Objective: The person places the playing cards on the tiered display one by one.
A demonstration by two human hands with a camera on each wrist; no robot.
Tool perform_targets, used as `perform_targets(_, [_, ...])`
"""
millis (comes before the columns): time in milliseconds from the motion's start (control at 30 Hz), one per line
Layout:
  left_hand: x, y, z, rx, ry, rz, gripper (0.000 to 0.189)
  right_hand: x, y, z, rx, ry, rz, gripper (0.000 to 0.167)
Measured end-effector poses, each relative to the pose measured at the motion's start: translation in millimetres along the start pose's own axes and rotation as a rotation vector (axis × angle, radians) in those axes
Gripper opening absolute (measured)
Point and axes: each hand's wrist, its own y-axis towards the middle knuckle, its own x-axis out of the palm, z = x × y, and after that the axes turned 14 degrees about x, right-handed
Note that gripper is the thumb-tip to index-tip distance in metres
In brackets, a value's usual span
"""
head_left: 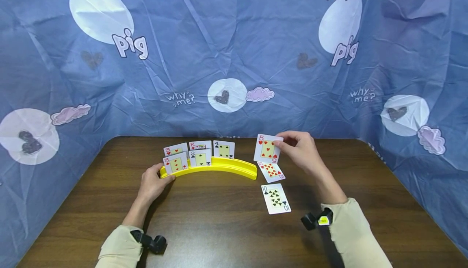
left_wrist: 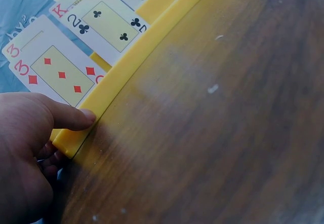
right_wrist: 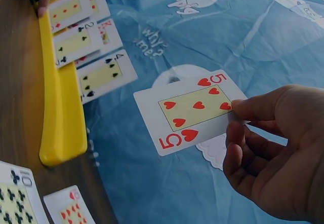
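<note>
Pinching the five of hearts by one edge, your right hand holds it up near the right end of the yellow card holder, so a slack pinch could let it twist or drop towards the ten of hearts. Your left hand grips the holder's left end, thumb in front; a tug there might tip out the front-row two of clubs or three of diamonds.
</note>
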Motion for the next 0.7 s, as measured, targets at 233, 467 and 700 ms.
perform_targets(233, [0.1, 0.0, 1.4, -0.027, -0.010, -0.017, 0.046, 19, 6.5, -9, 0.011, 0.014, -0.008, 0.020])
perform_targets(467, [0.0, 0.1, 2.4, -0.035, -0.008, -0.023, 0.045, 39, 10.1, -15, 0.013, 0.038, -0.013, 0.020])
perform_targets(700, [-0.1, -0.1, 3.0, -0.039, -0.009, -0.025, 0.046, 59, 15.0, -17, 0.013, -0.014, 0.016, 0.019])
